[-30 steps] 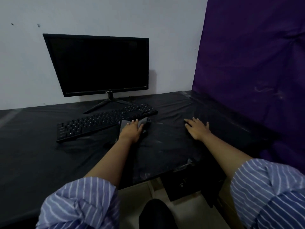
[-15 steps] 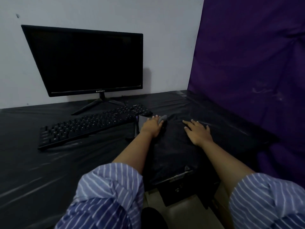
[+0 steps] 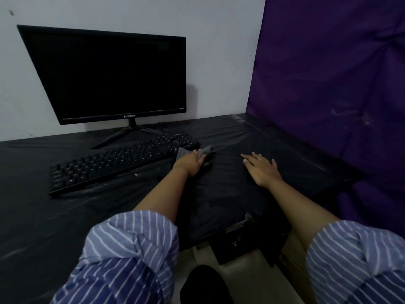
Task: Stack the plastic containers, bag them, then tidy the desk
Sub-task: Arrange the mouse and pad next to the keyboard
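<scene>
My left hand grips a grey cloth and holds it down on the desk, which is covered in black plastic sheeting, just off the right end of the keyboard. My right hand lies flat on the desk a little to the right, fingers straight and spread, holding nothing. No plastic containers or bag are in view.
A black keyboard lies at an angle left of my left hand. A black monitor, switched off, stands behind it against the white wall. A purple cloth hangs along the right side. A dark box sits under the desk edge.
My left hand has slid the grey cloth to the right and away from me, from below the keyboard to its right end. My right hand has stayed flat on the desk.
</scene>
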The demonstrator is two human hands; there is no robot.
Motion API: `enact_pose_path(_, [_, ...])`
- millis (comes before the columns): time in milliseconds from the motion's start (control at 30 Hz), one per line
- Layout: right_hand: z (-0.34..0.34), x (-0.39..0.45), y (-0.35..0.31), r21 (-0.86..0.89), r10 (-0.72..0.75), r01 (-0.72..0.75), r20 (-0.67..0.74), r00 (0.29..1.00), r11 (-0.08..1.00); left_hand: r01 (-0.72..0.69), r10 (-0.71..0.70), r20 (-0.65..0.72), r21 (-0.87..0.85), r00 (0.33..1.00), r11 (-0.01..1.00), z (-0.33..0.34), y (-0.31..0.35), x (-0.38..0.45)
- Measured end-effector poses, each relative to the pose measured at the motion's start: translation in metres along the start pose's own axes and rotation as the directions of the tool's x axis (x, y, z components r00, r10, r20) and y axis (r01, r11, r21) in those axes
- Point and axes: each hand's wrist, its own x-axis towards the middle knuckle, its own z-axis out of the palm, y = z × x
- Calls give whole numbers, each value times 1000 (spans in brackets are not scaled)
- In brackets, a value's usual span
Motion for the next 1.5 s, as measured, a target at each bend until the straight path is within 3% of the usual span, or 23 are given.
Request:
enact_pose_path(200, [-1, -4, -2, 110, -31, 44, -120, 992, 993, 72, -71, -59, 13, 996, 997, -10, -33, -29])
enact_pose_path(467, [-7, -27, 2, 134, -50, 65, -111, 993, 989, 95, -95, -37, 0, 995, 995, 1, -20, -69])
enact_pose_path(867, [-21, -64, 46, 59, 84, -81, -61, 995, 995, -82, 85, 35, -69, 996, 994, 47, 87, -107])
enact_pose_path(1033, [-25, -73, 56, 111, 77, -68, -82, 994, 991, -159, 163, 93, -47, 982, 986, 70, 130, -109])
enact_pose_path(1267, [-18, -76, 49, 15, 86, -85, -108, 990, 996, -70, 72, 6, -163, 997, 984, 66, 115, -118])
enact_pose_path(1500, [-15, -82, 32, 25, 76, -74, -88, 993, 997, -55, 55, -41, -1, 998, 999, 54, 80, -133])
